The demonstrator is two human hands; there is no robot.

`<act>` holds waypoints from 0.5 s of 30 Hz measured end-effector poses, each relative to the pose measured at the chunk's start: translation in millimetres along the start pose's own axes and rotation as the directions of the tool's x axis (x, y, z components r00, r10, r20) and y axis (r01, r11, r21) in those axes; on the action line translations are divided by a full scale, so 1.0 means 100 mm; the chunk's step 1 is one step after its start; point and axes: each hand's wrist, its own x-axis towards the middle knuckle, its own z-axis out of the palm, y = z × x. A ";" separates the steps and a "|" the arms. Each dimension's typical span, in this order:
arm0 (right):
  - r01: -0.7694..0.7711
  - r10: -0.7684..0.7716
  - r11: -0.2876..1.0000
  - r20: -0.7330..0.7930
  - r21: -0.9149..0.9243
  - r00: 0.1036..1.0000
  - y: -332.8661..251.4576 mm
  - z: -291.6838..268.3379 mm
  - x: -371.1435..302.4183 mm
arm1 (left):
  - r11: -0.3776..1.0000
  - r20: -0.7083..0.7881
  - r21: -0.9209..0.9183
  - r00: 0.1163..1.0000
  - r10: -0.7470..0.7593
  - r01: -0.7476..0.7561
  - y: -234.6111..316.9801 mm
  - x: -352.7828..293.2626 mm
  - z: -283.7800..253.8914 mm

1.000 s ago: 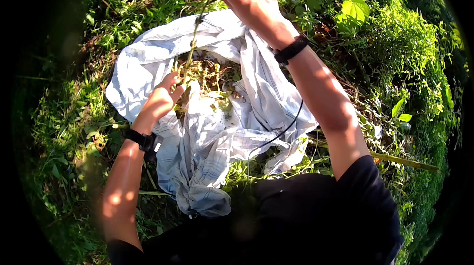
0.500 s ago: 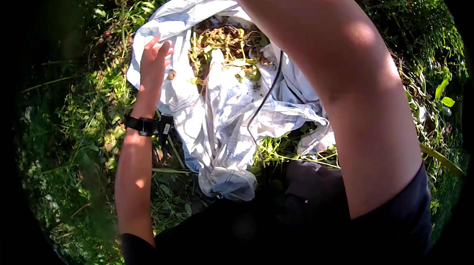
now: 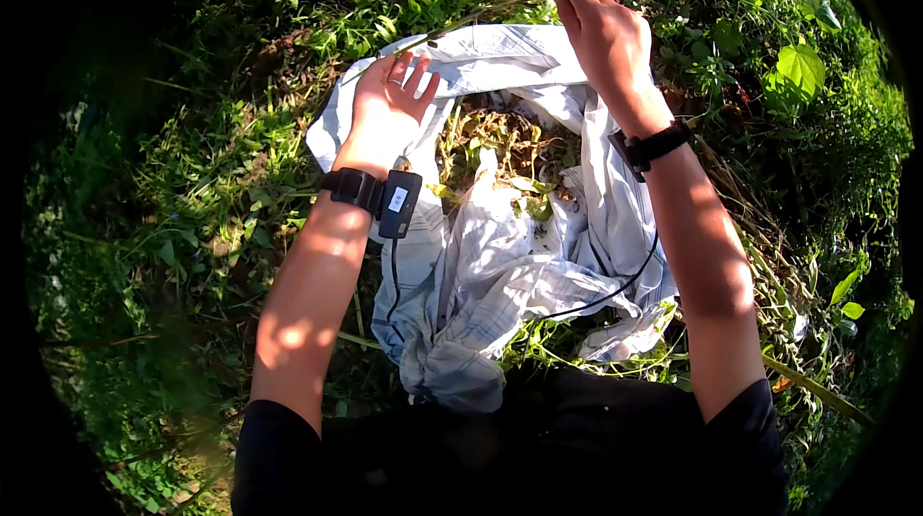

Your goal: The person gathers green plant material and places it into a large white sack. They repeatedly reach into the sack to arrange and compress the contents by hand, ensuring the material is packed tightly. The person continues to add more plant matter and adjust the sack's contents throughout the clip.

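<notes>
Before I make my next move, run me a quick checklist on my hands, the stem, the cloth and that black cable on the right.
1. Right hand gripping the stem: ok, pinched at the fingertips.
2. Left hand free to grasp: ok, fingers open.
3. Left fingers touching the stem: cannot tell, they overlap in view.
4. Cloth lying flat: not ok, it is bunched and folded.
5. Dried plant bits gathered on the cloth: ok, most lie within its upper folds.
6. Black cable out of the way: not ok, it crosses the cloth's right side in view.
</notes>
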 end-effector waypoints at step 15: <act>-0.866 0.345 0.389 0.822 0.315 0.454 -0.60 0.35 -1.30 | 0.590 0.385 0.622 0.857 0.343 -0.515 0.18 -0.13 0.67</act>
